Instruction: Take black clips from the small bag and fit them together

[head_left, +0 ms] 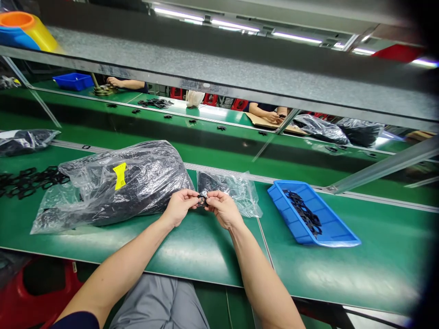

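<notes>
A small black ring-like part (202,201) is held between my two hands above the green bench. My left hand (181,204) pinches its left side, and my right hand (223,208) grips the right side with thumb and fingers. Just behind my hands lies a small clear bag (236,187) with dark pieces inside. To the left rests a large clear plastic bag (137,178) full of black parts, with a yellow label (120,176) on it. Loose black frame-like parts (30,180) spread at the far left.
A blue tray (338,228) holding black parts (303,212) stands at right. A grey shelf (219,68) crosses overhead, with a slanted metal post (384,164) at right. Beyond, small black parts (222,128) sit in a row on green; co-workers' hands (274,116) work there.
</notes>
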Demonstrator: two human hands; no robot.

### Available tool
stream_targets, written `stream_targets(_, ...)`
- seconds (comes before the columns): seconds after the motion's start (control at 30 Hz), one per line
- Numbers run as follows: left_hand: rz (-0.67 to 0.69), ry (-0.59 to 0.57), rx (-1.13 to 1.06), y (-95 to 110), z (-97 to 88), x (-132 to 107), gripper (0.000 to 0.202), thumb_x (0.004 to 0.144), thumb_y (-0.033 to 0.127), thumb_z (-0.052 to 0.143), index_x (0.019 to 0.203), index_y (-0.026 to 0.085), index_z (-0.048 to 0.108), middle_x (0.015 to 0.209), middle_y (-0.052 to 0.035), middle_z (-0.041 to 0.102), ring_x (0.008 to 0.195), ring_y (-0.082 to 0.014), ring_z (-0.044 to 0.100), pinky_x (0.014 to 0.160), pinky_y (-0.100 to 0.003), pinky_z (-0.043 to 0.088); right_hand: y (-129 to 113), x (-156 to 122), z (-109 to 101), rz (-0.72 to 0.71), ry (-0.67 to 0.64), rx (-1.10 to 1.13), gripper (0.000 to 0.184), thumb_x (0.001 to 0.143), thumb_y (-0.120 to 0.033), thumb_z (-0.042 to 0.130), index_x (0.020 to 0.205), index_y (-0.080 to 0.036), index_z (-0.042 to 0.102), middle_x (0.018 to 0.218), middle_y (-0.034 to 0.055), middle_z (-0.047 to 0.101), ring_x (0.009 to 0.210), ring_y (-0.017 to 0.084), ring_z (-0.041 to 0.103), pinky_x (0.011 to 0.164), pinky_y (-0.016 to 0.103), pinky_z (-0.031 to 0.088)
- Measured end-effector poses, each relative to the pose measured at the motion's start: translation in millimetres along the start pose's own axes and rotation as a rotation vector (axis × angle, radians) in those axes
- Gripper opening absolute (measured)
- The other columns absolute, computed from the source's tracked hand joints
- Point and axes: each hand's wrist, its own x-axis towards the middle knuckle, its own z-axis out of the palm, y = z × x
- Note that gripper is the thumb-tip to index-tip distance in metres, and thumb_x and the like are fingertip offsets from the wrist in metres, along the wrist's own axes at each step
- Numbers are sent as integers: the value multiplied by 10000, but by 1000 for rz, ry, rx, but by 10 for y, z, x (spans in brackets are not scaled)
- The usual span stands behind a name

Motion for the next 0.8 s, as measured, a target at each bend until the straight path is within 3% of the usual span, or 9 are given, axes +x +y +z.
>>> stream_targets(0.13, -51, -47, -7, 0, 1, -8, 262, 636, 187, 754, 884, 109, 722, 734, -64, 704, 604, -115, 594, 570, -231, 453, -12, -7, -9, -11, -20, -67, 282, 541, -254, 829, 756, -181, 663, 605, -26, 647, 509, 102, 571, 499, 230, 482)
stream_targets(0.33, -167, -162, -9, 14, -29, 5, 168, 625, 115, 634, 780, 123, 697, 677, -37, 665, 580, -106, 587, 545, -211, 426, -20, -30, 25, 71, -63, -62, 205, 554, -224, 799, 710, -165, 678, 630, 3, 678, 532, 113, 579, 498, 228, 433)
stream_targets(0.8, -190, -120, 24, 16, -30, 20, 114, 597, 133, 582, 705, 133, 618, 638, -14, 624, 557, -94, 565, 520, -195, 397, 28, -27, 56, 32, -28, -15, 283, 542, -193, 809, 793, -180, 678, 689, -8, 685, 531, 94, 555, 502, 219, 420)
